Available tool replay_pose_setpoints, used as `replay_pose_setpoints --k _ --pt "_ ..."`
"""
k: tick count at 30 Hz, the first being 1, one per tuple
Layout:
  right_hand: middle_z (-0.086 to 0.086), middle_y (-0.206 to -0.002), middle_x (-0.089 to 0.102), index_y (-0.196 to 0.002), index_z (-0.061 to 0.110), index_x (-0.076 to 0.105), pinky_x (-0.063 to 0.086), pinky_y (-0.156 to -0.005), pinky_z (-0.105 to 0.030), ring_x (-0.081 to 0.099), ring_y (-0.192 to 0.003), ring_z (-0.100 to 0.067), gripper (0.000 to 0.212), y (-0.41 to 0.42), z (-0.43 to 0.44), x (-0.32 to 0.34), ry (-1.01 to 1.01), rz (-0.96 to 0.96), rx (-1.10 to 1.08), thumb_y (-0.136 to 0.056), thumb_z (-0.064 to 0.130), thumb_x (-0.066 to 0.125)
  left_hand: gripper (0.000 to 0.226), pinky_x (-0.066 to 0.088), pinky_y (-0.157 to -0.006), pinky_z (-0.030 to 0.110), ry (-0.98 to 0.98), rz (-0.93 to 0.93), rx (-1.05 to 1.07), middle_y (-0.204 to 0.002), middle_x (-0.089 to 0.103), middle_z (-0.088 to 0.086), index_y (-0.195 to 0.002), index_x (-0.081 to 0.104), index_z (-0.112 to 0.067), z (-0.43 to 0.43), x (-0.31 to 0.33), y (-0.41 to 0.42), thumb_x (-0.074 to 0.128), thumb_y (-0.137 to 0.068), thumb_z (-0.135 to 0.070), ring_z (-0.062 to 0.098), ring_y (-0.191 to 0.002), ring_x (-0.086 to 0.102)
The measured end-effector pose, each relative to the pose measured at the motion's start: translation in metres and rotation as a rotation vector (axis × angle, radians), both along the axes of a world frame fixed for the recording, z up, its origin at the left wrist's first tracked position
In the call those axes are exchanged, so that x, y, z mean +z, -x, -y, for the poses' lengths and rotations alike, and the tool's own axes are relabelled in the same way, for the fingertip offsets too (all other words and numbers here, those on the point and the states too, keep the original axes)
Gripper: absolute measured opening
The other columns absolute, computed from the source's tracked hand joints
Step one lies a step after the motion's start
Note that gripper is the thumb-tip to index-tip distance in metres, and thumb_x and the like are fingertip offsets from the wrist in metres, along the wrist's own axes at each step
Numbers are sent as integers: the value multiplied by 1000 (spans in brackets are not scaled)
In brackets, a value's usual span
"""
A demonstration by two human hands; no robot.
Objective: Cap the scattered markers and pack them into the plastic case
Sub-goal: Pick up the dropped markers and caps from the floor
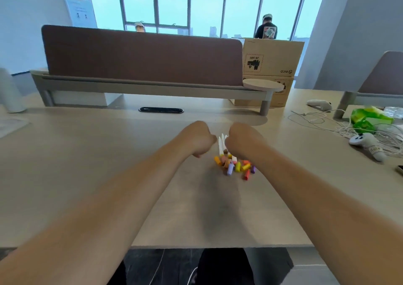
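Indoors, pale wooden desk (87,154) below big windows (172,5); both hands fisted, left hand (199,138), right hand (242,140).

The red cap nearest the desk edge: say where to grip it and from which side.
Pinch the red cap across its short round body, coming straight down from above. It lies flat at the pile's near edge, away from both hands, with bare desk on its near side.

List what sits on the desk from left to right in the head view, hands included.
White rounded object at the left edge → left hand → white markers between the hands → right hand → white game controller among white cables.
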State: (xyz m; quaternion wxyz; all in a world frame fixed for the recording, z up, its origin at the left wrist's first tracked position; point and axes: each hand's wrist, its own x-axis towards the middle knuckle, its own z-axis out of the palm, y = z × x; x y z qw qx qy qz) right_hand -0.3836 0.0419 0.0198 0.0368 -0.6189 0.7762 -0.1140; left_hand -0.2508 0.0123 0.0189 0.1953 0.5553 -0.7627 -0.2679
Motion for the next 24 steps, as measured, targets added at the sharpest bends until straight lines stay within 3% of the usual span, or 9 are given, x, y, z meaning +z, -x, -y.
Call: replay_pose_setpoints --k 3,8,12,17,19,21,24 --pt "-4 -92 59 -93 11 57 41 -67 -28 55 -81 -23 11 -38 29 0 111 44 99 -92 16 48 27 59 -83 42 34 -99 123 -100 70 20 -105 65 -2 10 4 -35 49 -94 -22 30 -78 73" --pt "-4 -97 66 -102 13 66 52 -76 -32 61 -82 -20 18 -118 68 -10 160 98 285 -95 20 50 24 60 -77 37 94 -153 348 -95 70 14 -99 65 -5 23 0 -108 48 -96 -22 25 -76 70" --pt "-4 -97 65 -99 13 64 55 -81 -40 61 -85 -23 17 -176 77 -22 123 151 403 -93 21 50 25 57 -76 41 113 -146 505 -101 69 21 -94 65 -2 13 -8 -169 48 -95 -21 26 -75 64" --pt "-2 -94 66 -98 15 66 56 -81 -39 62 -83 -20 16 -237 53 -34 111 262 546 -93 20 51 24 56 -73 44 132 -184 681 -88 68 20 -88 66 -2 -31 -25 -230 52 -91 -21 31 -75 65" --pt "-2 -92 67 -93 15 67 56 -79 -39 62 -81 -21 17 -254 34 -38 94 296 607 -89 19 51 27 54 -67 45 144 -208 733 -83 67 23 -87 66 4 -55 -32 -246 52 -87 -19 28 -64 58" --pt "-5 -95 67 -93 12 67 53 -79 -36 62 -85 -24 18 -266 10 -43 82 305 672 -88 18 51 29 45 -59 38 142 -217 776 -77 63 24 -89 65 8 -83 -37 -255 52 -86 -17 23 -60 49" --pt "-11 -100 67 -99 5 68 45 -76 -30 62 -93 -29 20 -283 -28 -51 75 321 759 -90 14 52 28 42 -61 34 141 -221 830 -81 67 25 -88 65 6 -133 -39 -262 52 -87 -19 23 -61 50"
